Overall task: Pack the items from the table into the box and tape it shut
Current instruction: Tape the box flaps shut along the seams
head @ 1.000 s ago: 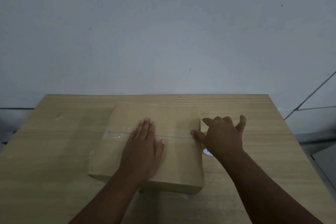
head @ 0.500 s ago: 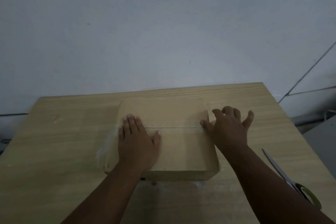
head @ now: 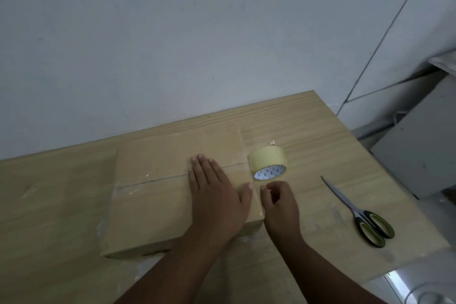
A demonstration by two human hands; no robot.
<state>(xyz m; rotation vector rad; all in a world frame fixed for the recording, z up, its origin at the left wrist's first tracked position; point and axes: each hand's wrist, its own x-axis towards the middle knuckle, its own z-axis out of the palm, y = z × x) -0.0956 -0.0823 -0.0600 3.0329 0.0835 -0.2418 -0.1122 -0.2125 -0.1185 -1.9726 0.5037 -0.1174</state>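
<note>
A flat brown cardboard box (head: 153,195) lies closed on the wooden table (head: 49,217), with clear tape along its middle seam. My left hand (head: 214,195) presses flat on the right part of the lid, fingers straight. My right hand (head: 278,202) hovers just off the box's right edge with fingers loosely curled and nothing in it. A roll of tan tape (head: 269,164) lies on its side right beside the box, a little beyond my right hand.
Scissors with black and green handles (head: 357,212) lie on the table to the right, blades pointing away. A small white scrap (head: 272,142) sits behind the tape roll. The table's right edge is close, with a grey cabinet (head: 424,155) past it.
My view has swung right, showing the tape roll and scissors. My left hand has slid right along the lid. My right hand has come off the box's edge and curled its fingers.
</note>
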